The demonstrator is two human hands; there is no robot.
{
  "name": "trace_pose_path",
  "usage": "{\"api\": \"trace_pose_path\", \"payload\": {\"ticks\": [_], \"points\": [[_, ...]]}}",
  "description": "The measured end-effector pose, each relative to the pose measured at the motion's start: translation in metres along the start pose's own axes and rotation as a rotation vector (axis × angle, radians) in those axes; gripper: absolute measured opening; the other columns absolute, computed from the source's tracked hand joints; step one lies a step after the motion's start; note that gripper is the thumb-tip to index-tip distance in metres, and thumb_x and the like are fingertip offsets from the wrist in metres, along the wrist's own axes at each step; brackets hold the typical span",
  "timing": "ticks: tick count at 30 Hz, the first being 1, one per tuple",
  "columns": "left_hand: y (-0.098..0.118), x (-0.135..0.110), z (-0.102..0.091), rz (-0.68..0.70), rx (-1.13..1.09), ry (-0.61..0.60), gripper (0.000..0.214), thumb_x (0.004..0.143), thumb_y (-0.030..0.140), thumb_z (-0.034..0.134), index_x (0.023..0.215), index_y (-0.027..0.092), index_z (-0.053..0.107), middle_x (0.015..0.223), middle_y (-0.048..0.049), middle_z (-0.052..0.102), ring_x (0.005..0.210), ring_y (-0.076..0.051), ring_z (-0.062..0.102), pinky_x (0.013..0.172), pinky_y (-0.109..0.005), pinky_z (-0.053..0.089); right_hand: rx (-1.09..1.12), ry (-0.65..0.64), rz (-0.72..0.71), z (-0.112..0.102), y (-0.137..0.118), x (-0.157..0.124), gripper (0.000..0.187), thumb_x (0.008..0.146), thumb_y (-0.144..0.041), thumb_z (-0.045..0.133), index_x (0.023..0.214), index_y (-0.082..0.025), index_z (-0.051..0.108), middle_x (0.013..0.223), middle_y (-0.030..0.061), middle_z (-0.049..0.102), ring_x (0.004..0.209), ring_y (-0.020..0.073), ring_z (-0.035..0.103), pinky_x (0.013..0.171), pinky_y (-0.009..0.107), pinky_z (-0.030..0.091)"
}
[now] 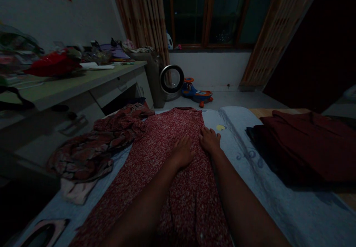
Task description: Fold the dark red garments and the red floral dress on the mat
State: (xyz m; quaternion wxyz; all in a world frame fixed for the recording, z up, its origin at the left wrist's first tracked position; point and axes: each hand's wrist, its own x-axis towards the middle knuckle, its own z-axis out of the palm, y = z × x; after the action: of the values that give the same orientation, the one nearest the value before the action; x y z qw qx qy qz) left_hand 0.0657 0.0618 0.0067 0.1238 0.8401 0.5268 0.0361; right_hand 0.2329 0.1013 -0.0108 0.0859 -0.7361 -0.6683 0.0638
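A red garment with pale speckles (155,154) lies spread out lengthwise over a light blue cover (236,150). On its middle rests my left hand (183,152), palm down, with the fingers laid on the cloth. My right hand (210,139) is at the garment's right edge, its fingers spread partly over the cloth and partly over the blue cover. Neither hand lifts any fabric. Two dark lines, like folds or slits, run down the lower part between my forearms.
Crumpled patterned clothes (91,150) lie to the left, and a stack of dark red folded clothes (311,143) to the right. A cluttered desk (116,78) stands at left. Beyond are a ring-shaped appliance (171,66) and a blue-orange ride-on toy (197,93).
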Motion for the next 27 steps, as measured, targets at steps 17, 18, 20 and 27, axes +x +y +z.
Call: {"api": "trace_pose_path", "payload": {"ticks": [17, 18, 20, 27], "points": [[0.001, 0.054, 0.018, -0.046, 0.082, 0.146, 0.061, 0.099, 0.044, 0.034, 0.153, 0.016, 0.032, 0.161, -0.012, 0.03, 0.151, -0.028, 0.02, 0.121, -0.05, 0.02, 0.112, 0.102, 0.001, -0.001, 0.019, 0.009, 0.049, 0.098, -0.031, 0.035, 0.145, -0.024, 0.045, 0.158, 0.0091, 0.035, 0.146, 0.0283, 0.026, 0.113, 0.057, 0.024], [0.0, 0.054, 0.018, -0.045, 0.083, 0.143, 0.062, 0.099, 0.045, 0.034, 0.153, 0.016, 0.031, 0.161, -0.0122, 0.03, 0.151, -0.028, 0.02, 0.121, -0.05, 0.02, 0.145, 0.124, -0.041, -0.001, 0.018, 0.013, 0.05, 0.098, -0.028, 0.033, 0.147, -0.025, 0.043, 0.159, 0.0082, 0.035, 0.147, 0.0266, 0.025, 0.114, 0.056, 0.023], [0.0, 0.055, 0.019, -0.039, 0.083, 0.135, 0.062, 0.098, 0.044, 0.035, 0.153, 0.016, 0.031, 0.161, -0.0122, 0.029, 0.151, -0.029, 0.02, 0.121, -0.051, 0.02, 0.218, 0.136, -0.158, 0.001, 0.014, 0.021, 0.051, 0.099, -0.027, 0.029, 0.149, -0.026, 0.042, 0.159, 0.0063, 0.035, 0.148, 0.0239, 0.026, 0.116, 0.054, 0.022], [-0.001, 0.057, 0.02, -0.041, 0.04, 0.124, 0.066, 0.097, 0.043, 0.035, 0.155, 0.013, 0.025, 0.163, -0.0118, 0.025, 0.151, -0.028, 0.019, 0.121, -0.053, 0.018, 0.26, -0.046, -0.361, 0.004, -0.004, 0.061, 0.05, 0.103, -0.034, 0.025, 0.148, -0.026, 0.043, 0.156, 0.0039, 0.041, 0.145, 0.0192, 0.033, 0.119, 0.049, 0.02]]}}
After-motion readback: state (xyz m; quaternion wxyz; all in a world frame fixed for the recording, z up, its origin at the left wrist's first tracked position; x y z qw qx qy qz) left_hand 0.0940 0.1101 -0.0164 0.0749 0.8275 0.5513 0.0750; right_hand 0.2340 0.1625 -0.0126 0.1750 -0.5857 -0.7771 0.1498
